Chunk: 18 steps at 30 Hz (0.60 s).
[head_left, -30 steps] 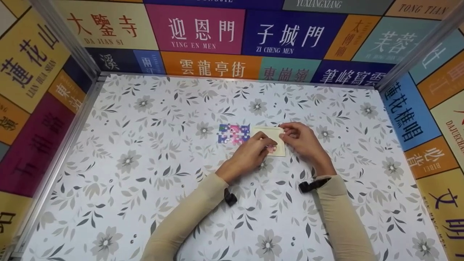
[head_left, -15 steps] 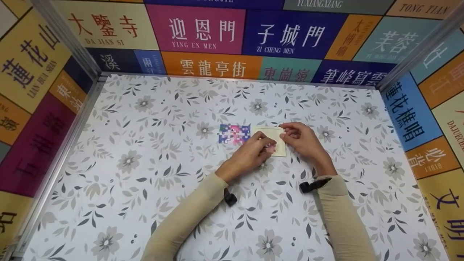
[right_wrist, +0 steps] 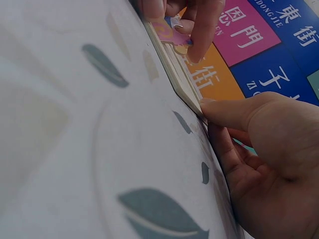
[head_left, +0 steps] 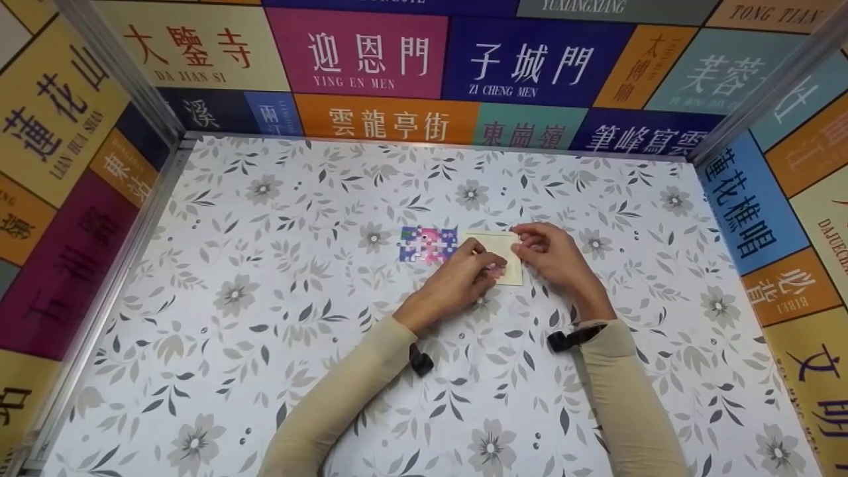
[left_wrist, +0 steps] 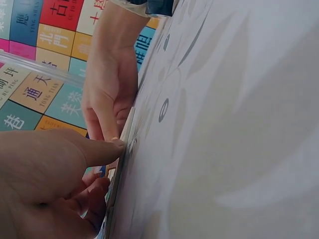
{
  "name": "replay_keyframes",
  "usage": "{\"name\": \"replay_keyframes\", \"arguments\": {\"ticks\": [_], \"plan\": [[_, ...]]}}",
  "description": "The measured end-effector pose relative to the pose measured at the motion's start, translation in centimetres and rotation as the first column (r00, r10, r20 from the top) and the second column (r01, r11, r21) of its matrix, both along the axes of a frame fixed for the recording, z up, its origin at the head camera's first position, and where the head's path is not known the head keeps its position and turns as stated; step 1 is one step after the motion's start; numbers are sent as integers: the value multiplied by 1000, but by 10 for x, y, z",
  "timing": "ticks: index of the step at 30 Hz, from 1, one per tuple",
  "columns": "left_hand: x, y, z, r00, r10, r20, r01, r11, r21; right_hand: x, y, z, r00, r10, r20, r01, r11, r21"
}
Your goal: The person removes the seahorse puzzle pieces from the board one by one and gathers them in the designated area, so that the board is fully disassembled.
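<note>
A cream puzzle frame (head_left: 489, 240) lies flat on the table in the head view. My left hand (head_left: 457, 278) reaches over its left part, thumb and fingers pinching a pink puzzle piece (head_left: 497, 270). In the right wrist view that pink and purple piece (right_wrist: 172, 35) is tilted over the frame's edge (right_wrist: 184, 89). My right hand (head_left: 553, 255) holds the frame at its upper right corner, thumb on the edge. Left of the frame lies a block of joined puzzle pieces (head_left: 411, 252), blue and pink, partly hidden by my left hand.
The table (head_left: 265, 371) wears a white cloth with grey flowers and leaves. Panels with large characters (head_left: 377, 59) rise along the back and both sides, with metal rails (head_left: 112, 271) at the table's edges. Black camera straps (head_left: 573, 338) sit at both wrists.
The fingers of my left hand have shifted slightly, and the pink piece has turned a little over the frame. My right hand and the joined pieces have stayed in place.
</note>
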State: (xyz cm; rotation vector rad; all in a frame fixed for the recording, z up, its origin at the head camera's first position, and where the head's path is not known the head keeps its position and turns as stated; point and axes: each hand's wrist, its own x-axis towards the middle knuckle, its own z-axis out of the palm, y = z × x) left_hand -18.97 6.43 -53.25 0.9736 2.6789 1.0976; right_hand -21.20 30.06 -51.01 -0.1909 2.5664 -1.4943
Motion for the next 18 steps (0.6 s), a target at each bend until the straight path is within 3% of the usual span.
{"name": "replay_keyframes", "arguments": {"ticks": [5, 11, 18], "plan": [[-1, -1, 1, 1000, -14, -20, 14, 1000, 0, 1, 0, 2, 1000, -9, 23, 9, 1000, 7], [-1, -2, 3, 1000, -13, 9, 13, 1000, 4, 1, 0, 3, 1000, -6, 17, 6, 1000, 9], [-3, -3, 6, 999, -28, 34, 29, 1000, -6, -10, 10, -23, 1000, -15, -12, 15, 999, 33]]}}
